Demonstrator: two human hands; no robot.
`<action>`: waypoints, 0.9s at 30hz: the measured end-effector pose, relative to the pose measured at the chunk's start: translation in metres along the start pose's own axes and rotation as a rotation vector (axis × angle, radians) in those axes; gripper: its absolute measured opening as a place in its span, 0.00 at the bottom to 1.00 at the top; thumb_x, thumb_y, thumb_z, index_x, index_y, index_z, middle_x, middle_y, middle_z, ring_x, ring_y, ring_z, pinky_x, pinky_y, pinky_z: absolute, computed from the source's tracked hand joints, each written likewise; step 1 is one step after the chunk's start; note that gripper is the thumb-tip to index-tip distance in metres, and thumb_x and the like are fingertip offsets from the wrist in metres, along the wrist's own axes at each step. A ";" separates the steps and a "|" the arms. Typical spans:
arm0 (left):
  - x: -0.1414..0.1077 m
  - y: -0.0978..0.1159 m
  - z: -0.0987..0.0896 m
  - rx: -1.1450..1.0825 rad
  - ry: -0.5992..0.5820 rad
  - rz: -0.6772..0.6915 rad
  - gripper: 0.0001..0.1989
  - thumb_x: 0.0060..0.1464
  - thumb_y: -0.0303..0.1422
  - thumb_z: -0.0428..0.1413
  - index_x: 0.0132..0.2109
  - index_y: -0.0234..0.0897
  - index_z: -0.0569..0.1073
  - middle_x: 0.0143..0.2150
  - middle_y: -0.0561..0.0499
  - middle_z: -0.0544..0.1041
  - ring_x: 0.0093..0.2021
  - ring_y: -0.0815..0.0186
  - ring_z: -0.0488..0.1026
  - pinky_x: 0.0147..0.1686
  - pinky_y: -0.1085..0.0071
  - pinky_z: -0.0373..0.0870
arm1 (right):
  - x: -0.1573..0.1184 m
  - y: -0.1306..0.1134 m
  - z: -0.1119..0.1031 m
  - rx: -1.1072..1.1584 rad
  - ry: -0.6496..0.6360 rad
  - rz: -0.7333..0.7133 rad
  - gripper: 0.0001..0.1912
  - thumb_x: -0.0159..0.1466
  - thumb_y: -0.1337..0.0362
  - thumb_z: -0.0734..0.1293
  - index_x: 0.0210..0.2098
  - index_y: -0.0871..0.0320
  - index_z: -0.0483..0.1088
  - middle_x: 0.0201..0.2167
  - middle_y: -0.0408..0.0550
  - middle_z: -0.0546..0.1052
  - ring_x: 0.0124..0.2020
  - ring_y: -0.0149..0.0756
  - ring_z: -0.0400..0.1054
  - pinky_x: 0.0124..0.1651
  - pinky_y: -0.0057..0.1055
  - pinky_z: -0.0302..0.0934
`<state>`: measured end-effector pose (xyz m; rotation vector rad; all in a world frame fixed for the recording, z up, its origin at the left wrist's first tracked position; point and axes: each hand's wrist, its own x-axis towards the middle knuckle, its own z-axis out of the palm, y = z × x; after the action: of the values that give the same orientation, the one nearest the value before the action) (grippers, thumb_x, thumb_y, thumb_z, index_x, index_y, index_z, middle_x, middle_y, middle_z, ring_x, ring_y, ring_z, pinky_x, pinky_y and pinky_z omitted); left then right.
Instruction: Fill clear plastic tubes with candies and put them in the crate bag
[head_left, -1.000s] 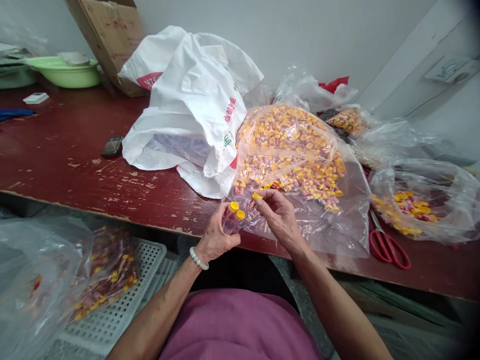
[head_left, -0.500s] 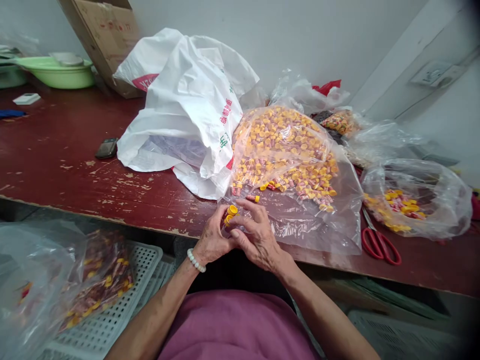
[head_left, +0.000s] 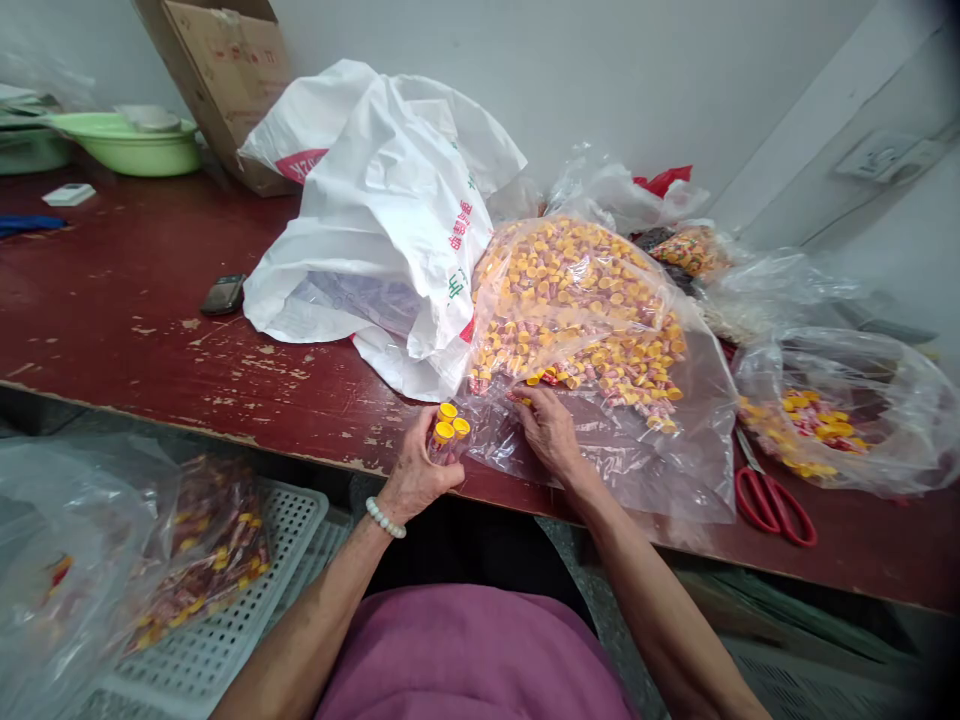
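My left hand [head_left: 424, 470], with a beaded bracelet at the wrist, is wrapped round 3 small tubes with yellow caps [head_left: 452, 428] that point upward near the table's front edge. Further right, my right hand [head_left: 550, 430] reaches over clear plastic, its fingertips closed on a small yellow-capped tube [head_left: 523, 399]. Just beyond it lies a large clear bag [head_left: 581, 290] filled with many yellow-capped tubes, some spilling toward its mouth.
White sack [head_left: 375, 220] left of the clear bag; black device [head_left: 223, 295] beside it. Red scissors [head_left: 772, 505] and an open bag of yellow pieces [head_left: 825, 425] at right. Green basin [head_left: 131, 150] back left. Lower left, a bag of tubes [head_left: 217, 560] rests on a white crate [head_left: 292, 520].
My hands have moved apart. The right one has gone right and forward to the loose tube; the left one keeps its tubes, now 3 caps in sight. The view has shifted slightly.
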<state>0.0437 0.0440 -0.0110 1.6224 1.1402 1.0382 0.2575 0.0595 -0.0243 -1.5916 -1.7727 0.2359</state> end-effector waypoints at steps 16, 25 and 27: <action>-0.004 0.005 0.009 -0.007 -0.098 0.118 0.27 0.37 0.20 0.55 0.48 0.36 0.62 0.40 0.52 0.70 0.37 0.67 0.69 0.38 0.72 0.67 | -0.029 -0.077 -0.045 0.332 -0.094 -0.254 0.15 0.61 0.72 0.60 0.46 0.55 0.66 0.47 0.51 0.67 0.49 0.36 0.63 0.49 0.36 0.62; -0.003 0.008 0.013 -0.134 -0.075 -0.038 0.25 0.32 0.18 0.54 0.43 0.34 0.63 0.35 0.54 0.68 0.33 0.70 0.66 0.33 0.75 0.65 | -0.041 -0.063 -0.021 0.250 -0.214 -0.308 0.29 0.47 0.81 0.55 0.44 0.54 0.68 0.52 0.49 0.64 0.54 0.39 0.60 0.54 0.41 0.59; -0.001 0.010 0.013 -0.173 -0.064 -0.087 0.24 0.32 0.19 0.54 0.42 0.34 0.64 0.34 0.55 0.68 0.30 0.72 0.65 0.31 0.76 0.64 | -0.024 -0.043 -0.017 0.228 -0.116 -0.202 0.21 0.53 0.79 0.55 0.40 0.55 0.68 0.46 0.49 0.68 0.48 0.37 0.64 0.50 0.37 0.62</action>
<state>0.0575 0.0385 -0.0055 1.4477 1.0399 0.9929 0.2335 0.0231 0.0031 -1.2512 -1.9047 0.4243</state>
